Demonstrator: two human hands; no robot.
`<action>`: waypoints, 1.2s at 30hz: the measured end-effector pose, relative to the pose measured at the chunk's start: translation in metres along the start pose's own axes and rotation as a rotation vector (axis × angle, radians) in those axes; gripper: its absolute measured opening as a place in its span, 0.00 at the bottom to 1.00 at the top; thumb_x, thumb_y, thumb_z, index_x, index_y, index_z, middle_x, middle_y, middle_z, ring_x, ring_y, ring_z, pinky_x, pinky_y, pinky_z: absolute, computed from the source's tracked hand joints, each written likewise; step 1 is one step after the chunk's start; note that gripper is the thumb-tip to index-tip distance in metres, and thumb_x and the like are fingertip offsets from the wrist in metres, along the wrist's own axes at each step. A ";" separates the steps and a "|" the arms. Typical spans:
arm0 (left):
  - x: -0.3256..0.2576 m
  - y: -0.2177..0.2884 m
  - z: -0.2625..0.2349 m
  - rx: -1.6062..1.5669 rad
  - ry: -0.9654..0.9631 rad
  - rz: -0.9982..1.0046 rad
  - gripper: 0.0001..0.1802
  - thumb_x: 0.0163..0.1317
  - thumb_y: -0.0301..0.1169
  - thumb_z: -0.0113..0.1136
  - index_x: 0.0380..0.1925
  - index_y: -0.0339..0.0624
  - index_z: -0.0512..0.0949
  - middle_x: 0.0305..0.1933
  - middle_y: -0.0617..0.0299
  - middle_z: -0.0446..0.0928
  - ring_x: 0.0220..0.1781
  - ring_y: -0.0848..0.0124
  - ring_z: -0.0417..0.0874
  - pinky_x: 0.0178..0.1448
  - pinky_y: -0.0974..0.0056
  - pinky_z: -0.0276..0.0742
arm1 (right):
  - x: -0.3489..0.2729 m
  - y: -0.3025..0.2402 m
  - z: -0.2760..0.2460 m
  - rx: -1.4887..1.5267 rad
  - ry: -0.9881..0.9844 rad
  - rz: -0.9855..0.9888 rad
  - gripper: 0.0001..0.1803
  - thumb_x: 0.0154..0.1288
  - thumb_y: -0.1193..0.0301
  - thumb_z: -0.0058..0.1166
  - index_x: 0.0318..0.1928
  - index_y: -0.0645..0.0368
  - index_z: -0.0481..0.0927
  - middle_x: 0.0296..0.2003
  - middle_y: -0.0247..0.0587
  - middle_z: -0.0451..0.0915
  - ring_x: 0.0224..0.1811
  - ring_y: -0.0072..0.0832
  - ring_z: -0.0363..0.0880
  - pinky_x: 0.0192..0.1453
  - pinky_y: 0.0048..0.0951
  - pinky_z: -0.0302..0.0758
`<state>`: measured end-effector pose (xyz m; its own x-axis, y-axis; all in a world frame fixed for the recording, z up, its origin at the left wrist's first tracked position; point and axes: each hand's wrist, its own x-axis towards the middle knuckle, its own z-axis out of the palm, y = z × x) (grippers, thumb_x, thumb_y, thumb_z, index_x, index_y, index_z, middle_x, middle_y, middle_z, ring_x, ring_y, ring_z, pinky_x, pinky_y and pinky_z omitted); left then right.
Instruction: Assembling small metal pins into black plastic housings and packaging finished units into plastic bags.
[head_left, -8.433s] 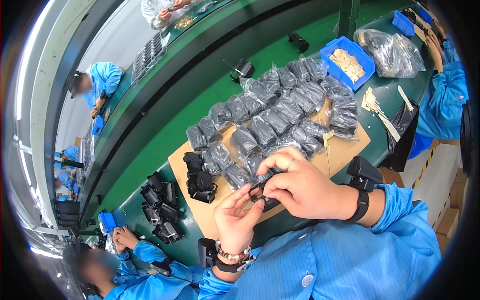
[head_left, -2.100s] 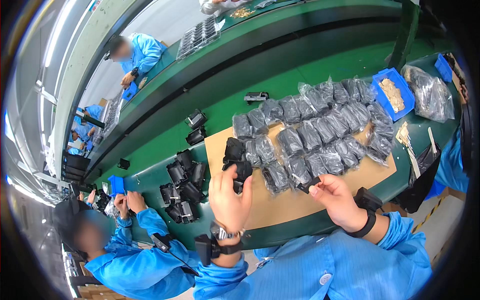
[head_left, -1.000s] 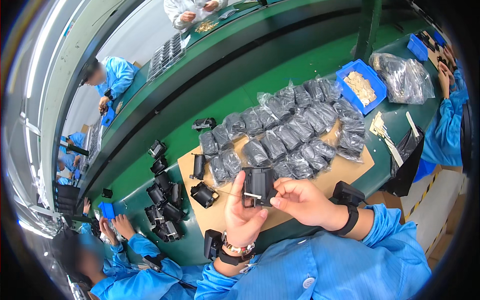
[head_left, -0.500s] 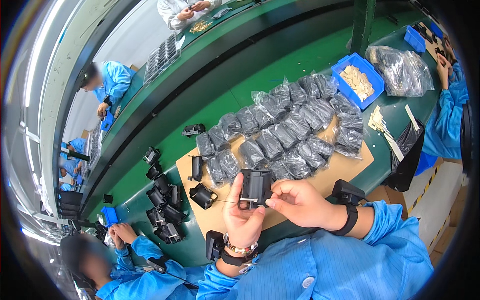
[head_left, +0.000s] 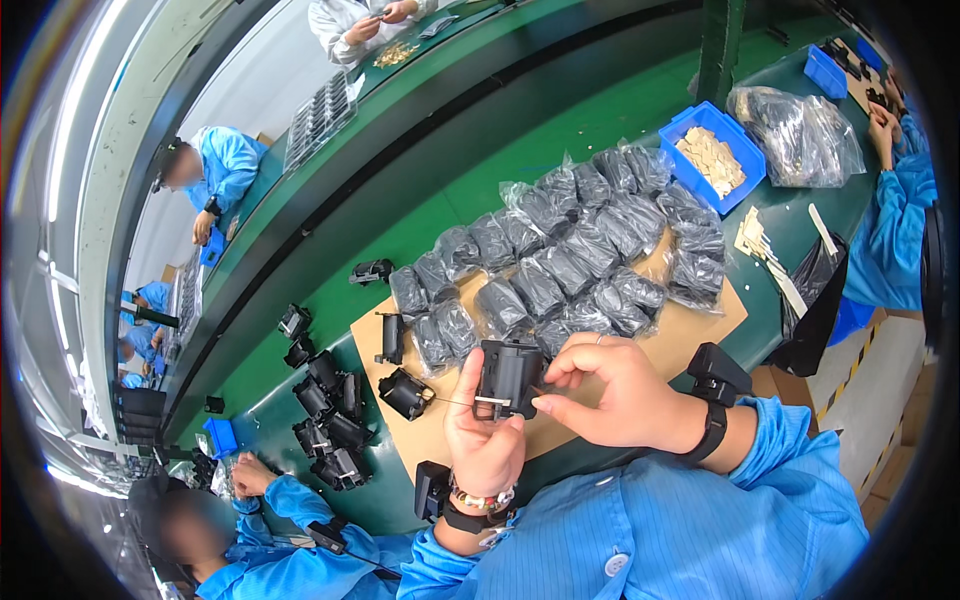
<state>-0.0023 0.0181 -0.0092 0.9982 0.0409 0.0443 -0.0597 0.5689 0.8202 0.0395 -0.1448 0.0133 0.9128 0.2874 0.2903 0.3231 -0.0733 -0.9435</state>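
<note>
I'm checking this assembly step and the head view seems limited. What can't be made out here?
- Black part: its near face, covered by the left hand and right hand.
- What the right fingertips pinch: too small.
- Bagged parts: contents blurred by plastic.

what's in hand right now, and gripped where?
A black plastic part: left hand clasps its lower left side, right hand pinches its right edge with fingertips.

Long green workbench [head_left: 560, 130], pale floor aisle [head_left: 250, 100], bright strip light [head_left: 60, 170] at left
</note>
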 end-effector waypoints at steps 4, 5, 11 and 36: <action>-0.002 0.001 0.005 -0.034 -0.005 -0.019 0.42 0.47 0.14 0.54 0.65 0.37 0.53 0.58 0.46 0.69 0.59 0.57 0.71 0.65 0.51 0.63 | 0.002 0.001 -0.001 0.146 -0.047 0.024 0.04 0.53 0.77 0.58 0.26 0.65 0.77 0.22 0.39 0.76 0.24 0.24 0.74 0.28 0.23 0.70; -0.002 0.001 0.006 -0.044 -0.016 -0.029 0.42 0.47 0.14 0.54 0.65 0.37 0.53 0.58 0.46 0.68 0.60 0.57 0.71 0.66 0.50 0.62 | 0.002 0.001 -0.001 0.167 -0.045 0.048 0.04 0.53 0.78 0.58 0.26 0.65 0.78 0.22 0.39 0.76 0.24 0.23 0.73 0.28 0.23 0.70; -0.004 0.002 0.009 -0.047 -0.010 -0.059 0.42 0.46 0.14 0.54 0.65 0.37 0.53 0.58 0.47 0.68 0.61 0.57 0.70 0.67 0.50 0.60 | 0.000 0.002 -0.002 0.195 -0.045 0.089 0.02 0.54 0.79 0.57 0.27 0.65 0.78 0.23 0.38 0.76 0.25 0.22 0.74 0.29 0.23 0.69; -0.002 0.002 0.006 -0.073 0.012 -0.076 0.42 0.46 0.15 0.56 0.65 0.37 0.54 0.58 0.47 0.68 0.60 0.58 0.70 0.67 0.51 0.61 | 0.001 0.008 0.005 0.215 -0.023 0.131 0.03 0.54 0.79 0.56 0.26 0.67 0.78 0.21 0.38 0.75 0.23 0.19 0.73 0.27 0.22 0.69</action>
<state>-0.0048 0.0141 -0.0046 0.9997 0.0051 -0.0238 0.0153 0.6292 0.7771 0.0418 -0.1408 0.0055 0.9365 0.3110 0.1621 0.1399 0.0926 -0.9858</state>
